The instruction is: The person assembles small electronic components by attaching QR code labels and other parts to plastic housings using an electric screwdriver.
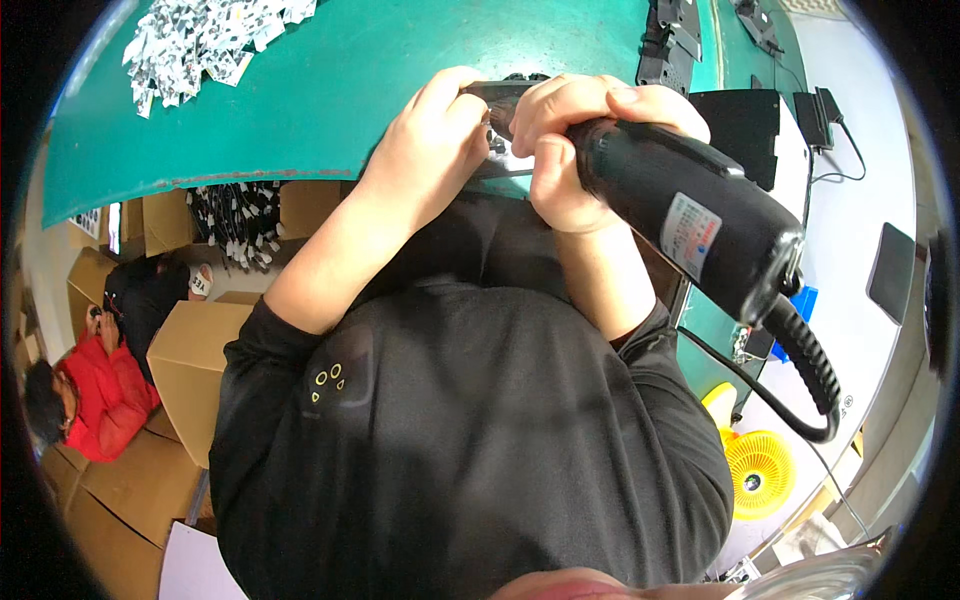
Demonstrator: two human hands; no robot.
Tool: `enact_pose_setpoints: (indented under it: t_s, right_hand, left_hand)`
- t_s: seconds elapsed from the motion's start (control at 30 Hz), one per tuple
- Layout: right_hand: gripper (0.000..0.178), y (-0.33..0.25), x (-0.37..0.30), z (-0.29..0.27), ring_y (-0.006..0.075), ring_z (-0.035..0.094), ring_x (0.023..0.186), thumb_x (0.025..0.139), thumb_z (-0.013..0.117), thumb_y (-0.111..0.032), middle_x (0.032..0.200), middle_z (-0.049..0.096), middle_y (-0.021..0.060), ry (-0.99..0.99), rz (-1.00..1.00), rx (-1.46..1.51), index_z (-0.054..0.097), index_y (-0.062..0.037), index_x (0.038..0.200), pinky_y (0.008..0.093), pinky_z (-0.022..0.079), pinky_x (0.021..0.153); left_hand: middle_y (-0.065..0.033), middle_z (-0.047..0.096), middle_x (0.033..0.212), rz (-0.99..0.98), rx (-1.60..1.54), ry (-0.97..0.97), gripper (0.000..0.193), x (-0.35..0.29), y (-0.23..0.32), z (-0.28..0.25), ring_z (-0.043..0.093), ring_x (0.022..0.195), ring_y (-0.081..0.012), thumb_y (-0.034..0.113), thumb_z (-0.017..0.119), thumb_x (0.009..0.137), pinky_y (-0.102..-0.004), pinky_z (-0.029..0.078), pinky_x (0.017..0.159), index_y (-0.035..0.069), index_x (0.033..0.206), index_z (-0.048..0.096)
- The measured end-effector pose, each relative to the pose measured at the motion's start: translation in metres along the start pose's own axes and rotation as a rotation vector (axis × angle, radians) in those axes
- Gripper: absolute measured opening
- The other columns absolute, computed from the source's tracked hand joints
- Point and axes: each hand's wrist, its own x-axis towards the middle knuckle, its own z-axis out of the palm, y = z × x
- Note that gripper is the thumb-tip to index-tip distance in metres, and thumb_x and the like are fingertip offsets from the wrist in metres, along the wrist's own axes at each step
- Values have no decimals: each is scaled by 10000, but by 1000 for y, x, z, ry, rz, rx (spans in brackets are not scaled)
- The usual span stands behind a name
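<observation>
My right hand [590, 150] is wrapped round the front end of a black corded electric screwdriver [690, 215]. Its thick body slants back toward the lower right, with a ribbed cord sleeve at the end; the working tip is hidden behind my fingers. My left hand [440, 135] closes on the left side of a dark-edged part with a silvery face [508, 162], at the near edge of the green table [400, 60]. Both hands nearly meet over this part and cover most of it, so its kind cannot be made out.
A heap of small white pieces [195, 50] lies at the far left. Black housings [670, 45] stand at the far right, near a black panel [740, 130]. A yellow fan [758, 475] sits lower right. Another person in red [105, 395] sits among cardboard boxes [200, 360] at left.
</observation>
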Motion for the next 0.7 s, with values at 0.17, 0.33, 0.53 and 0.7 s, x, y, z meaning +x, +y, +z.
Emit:
enact_pose_setpoints:
  t_s: [0.17,0.33,0.53,0.7]
  right_hand:
    - [411,-8,-3,5,196,587,562,741,628,58,646,571,103,37,25,31,433,-52,1085,311,506,543]
    - [523,-24,-16,-8,175,540,545,779,590,29,699,545,63,167,112,-126,343,-68,1230,319,500,527]
    - [491,-137,2,-122,180,497,541,786,497,33,700,525,106,920,193,-177,371,-9,1259,328,459,542]
    - [445,-146,-26,-214,152,524,479,740,577,90,654,527,81,1017,127,-281,456,19,1162,277,478,492]
  left_hand:
    - [-177,561,1094,59,-37,13,178,1,1,-2,603,921,-341,-1,652,712,-388,520,769,4,870,570]
    - [-169,567,1082,-42,-70,-45,205,-4,9,-8,600,946,-277,-31,686,708,-325,515,743,10,892,607]
    - [-128,568,1143,-823,-718,27,394,-121,-40,-108,553,1059,-217,88,745,726,-295,467,868,-46,1069,607]
    - [-244,481,1299,-630,-1841,86,452,-281,-71,-199,511,1144,-233,133,589,851,-313,486,796,-1,1267,474]
